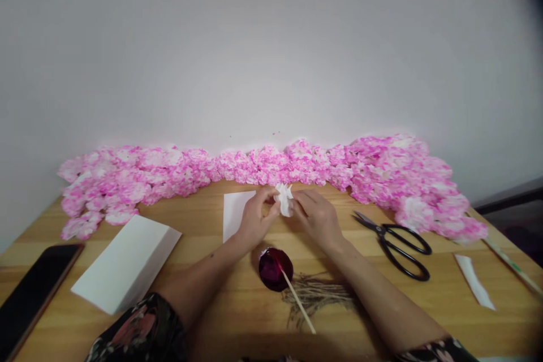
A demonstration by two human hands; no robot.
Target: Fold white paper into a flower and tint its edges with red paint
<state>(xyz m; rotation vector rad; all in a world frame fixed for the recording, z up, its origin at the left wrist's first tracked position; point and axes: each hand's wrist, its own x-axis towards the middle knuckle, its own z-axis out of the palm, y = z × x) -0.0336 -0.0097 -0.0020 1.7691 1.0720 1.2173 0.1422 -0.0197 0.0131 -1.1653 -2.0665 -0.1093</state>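
Observation:
A small white paper flower (284,200) is held up over the middle of the table, pinched from both sides. My left hand (255,216) grips its left edge between thumb and fingers. On the other side, the fingertips of my right hand (317,216) close on its right edge. A flat white paper sheet (236,209) lies partly behind my left hand. Below the hands stands a small bowl of dark magenta liquid (275,272), with a thin wooden stick (300,305) leaning out of it.
Pink-and-white paper flowers (271,165) line the table's back edge along the wall. Black-handled scissors (396,243) and a white paper strip (475,281) lie right. Brown twine pieces (322,294) lie near the bowl. A white paper stack (127,260) and a phone (36,288) occupy the left.

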